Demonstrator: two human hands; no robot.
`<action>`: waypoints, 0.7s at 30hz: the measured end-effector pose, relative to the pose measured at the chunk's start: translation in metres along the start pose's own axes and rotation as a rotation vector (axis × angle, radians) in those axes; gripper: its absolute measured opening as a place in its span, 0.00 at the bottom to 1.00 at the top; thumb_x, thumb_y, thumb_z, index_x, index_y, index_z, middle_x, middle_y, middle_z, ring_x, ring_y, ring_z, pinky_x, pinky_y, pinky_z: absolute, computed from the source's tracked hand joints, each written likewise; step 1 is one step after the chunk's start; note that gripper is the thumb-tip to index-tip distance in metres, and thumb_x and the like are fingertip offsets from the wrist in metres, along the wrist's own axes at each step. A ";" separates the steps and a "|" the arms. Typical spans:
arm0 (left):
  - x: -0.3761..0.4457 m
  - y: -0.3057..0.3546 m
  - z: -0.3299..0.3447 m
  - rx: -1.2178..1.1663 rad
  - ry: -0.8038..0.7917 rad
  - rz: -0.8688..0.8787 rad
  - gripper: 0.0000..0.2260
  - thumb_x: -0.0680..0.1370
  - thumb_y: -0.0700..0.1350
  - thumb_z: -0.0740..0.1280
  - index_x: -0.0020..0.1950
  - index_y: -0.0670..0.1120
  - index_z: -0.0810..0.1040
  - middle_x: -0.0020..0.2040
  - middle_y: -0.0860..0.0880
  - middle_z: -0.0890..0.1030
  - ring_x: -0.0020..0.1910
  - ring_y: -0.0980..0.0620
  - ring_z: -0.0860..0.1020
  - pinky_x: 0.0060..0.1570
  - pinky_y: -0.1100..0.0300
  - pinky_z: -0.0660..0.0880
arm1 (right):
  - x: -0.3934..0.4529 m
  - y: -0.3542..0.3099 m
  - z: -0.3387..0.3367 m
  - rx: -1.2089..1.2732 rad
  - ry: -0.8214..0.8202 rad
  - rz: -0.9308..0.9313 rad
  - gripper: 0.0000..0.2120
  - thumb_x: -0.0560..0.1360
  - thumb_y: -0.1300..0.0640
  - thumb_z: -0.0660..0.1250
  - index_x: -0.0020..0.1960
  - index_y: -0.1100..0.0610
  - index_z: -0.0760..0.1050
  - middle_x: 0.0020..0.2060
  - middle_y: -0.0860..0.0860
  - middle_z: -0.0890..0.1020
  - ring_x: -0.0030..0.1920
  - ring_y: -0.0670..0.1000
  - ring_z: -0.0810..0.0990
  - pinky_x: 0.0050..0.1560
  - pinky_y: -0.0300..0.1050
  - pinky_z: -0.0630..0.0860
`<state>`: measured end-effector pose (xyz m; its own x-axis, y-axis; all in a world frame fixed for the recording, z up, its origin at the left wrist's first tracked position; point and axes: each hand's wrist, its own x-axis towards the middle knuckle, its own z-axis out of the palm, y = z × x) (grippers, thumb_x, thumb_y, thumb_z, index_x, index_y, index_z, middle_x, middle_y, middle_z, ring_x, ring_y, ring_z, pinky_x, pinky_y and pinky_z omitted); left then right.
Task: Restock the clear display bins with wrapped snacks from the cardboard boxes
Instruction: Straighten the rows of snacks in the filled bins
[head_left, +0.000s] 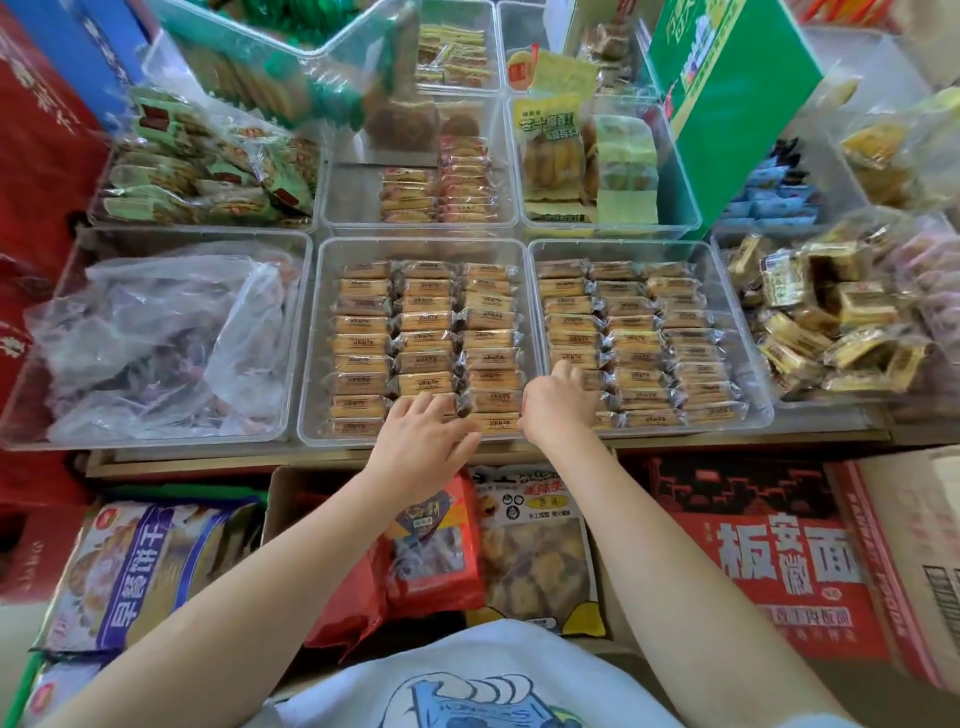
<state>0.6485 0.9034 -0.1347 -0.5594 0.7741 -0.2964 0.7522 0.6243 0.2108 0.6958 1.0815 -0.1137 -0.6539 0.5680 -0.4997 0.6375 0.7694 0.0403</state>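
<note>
Bins of wrapped snacks covered the counter (727, 441), seen from above as a person reached in with both bare arms. At far left, a clear bin (31, 415) held loose plastic bags (166, 332). Behind it, green-wrapped snacks (208, 171) were heaped in another bin.

Next to the right, the middle bin (311, 364) carried three neat columns of brown wrapped cakes (426, 322), packed edge to edge. The left hand (423, 431) lay over that bin's near edge, fingers fairly straight and spread, resting on the cakes of the front row; whether it gripped one could not be told.

Just beside it, the right hand (556, 402) reached over the wall between the middle bin and the right bin (758, 374), fingers curled down onto the cakes in the near left corner of that bin; whether it had hold of one was hidden. The right bin's own cakes (649, 332) also stood in three full columns.

Farther right, gold-wrapped squares (826, 322) lay jumbled in another bin. A green box (727, 104) leaned at the back right.

Below the counter, an open cardboard box (280, 499) held a red bag (436, 551) and a windowed snack bag (535, 551); a purple biscuit bag (140, 571) lay to the left and a red printed carton (769, 561) to the right.
</note>
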 end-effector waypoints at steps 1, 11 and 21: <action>-0.001 0.000 0.001 -0.006 0.002 -0.007 0.28 0.81 0.63 0.41 0.71 0.62 0.73 0.75 0.48 0.68 0.74 0.47 0.63 0.71 0.47 0.59 | -0.001 0.001 0.001 0.028 0.009 -0.004 0.12 0.77 0.52 0.70 0.60 0.52 0.81 0.74 0.57 0.62 0.73 0.59 0.61 0.66 0.56 0.71; 0.005 0.000 0.000 -0.111 0.013 0.020 0.35 0.76 0.68 0.37 0.71 0.62 0.74 0.82 0.49 0.56 0.81 0.48 0.48 0.75 0.44 0.55 | -0.022 0.015 0.003 -0.006 0.278 -0.120 0.06 0.77 0.51 0.69 0.51 0.50 0.83 0.65 0.52 0.70 0.66 0.56 0.65 0.64 0.55 0.69; 0.016 0.000 -0.001 0.027 -0.097 0.106 0.24 0.84 0.63 0.46 0.74 0.59 0.71 0.83 0.51 0.46 0.82 0.47 0.41 0.76 0.43 0.53 | -0.006 -0.002 0.004 -0.083 0.204 -0.112 0.17 0.77 0.61 0.64 0.66 0.53 0.71 0.69 0.58 0.66 0.70 0.59 0.64 0.64 0.56 0.67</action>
<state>0.6391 0.9162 -0.1385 -0.4407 0.8212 -0.3626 0.8152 0.5352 0.2214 0.7006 1.0755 -0.1144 -0.7925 0.5188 -0.3205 0.5265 0.8473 0.0698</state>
